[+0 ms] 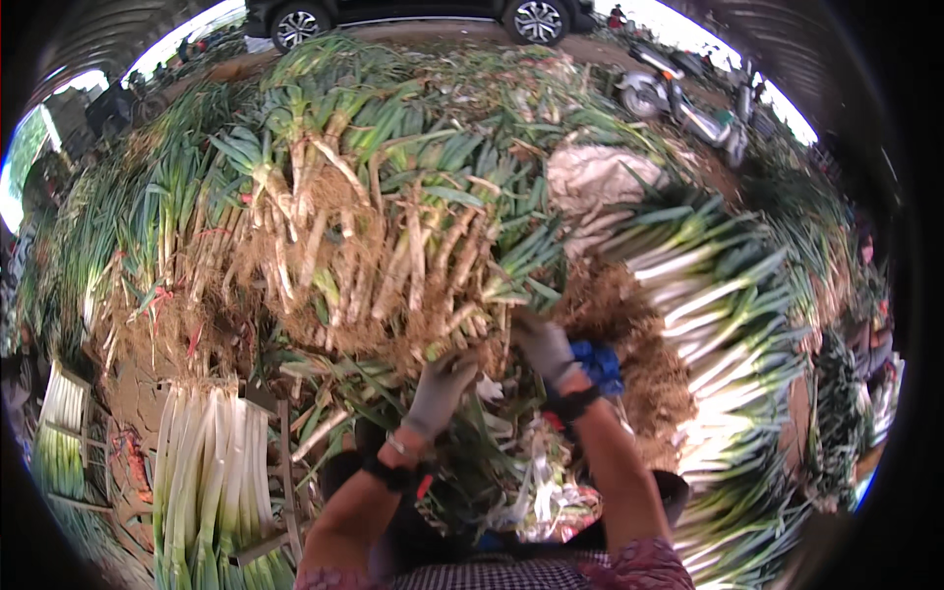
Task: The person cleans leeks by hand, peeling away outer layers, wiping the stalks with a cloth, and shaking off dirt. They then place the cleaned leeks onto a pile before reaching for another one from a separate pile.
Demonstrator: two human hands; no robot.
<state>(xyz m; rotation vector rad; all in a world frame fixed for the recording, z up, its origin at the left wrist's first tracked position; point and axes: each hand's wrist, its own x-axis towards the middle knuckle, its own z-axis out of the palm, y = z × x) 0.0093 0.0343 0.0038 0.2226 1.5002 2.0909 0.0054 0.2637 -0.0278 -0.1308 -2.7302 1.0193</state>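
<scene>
My left hand (444,391), in a light grey glove, reaches to the near edge of a large heap of untrimmed leeks (393,265). Its fingers are bent in among brown roots and pale stalk ends. Just right of it, my right hand (541,344), gloved alike, curls its fingers round a leek (503,339) at the same edge. Only a short part of that stalk shows between the hands. Both fingertips are partly hidden by roots, and what the left fingers pinch is too small to tell. Dark bands circle both wrists.
Cleaned leeks (211,452) stand in a rack (286,462) at lower left. A long row of white-stemmed leeks (728,334) lies right, beside piled brown roots (649,364) and a blue bundle (597,366). A pale sack (600,177), scooter (688,103) and dark car (413,10) are farther off.
</scene>
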